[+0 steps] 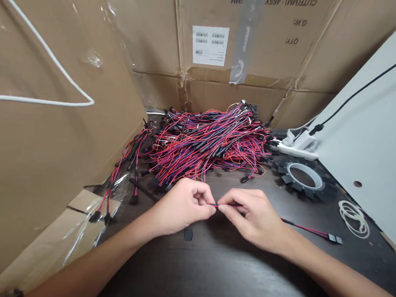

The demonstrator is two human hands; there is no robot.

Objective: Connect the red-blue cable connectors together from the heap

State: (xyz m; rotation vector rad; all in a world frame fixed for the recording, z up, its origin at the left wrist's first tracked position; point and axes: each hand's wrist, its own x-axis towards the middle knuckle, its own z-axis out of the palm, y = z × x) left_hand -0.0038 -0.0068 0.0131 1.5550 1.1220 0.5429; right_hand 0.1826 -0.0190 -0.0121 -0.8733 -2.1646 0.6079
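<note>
From my head camera, my left hand (183,207) and my right hand (254,217) meet over the dark table (209,268); both pinch one thin red and blue wire (301,227) — it runs off to my right and ends in a black plug; a big pile of wires (212,140) lies just behind my hands; cardboard boxes (244,42) stand at the back.

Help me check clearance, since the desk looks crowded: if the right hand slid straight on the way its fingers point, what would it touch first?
The left hand: the right hand points left along the wire, fingertips nearly touching already.
</note>
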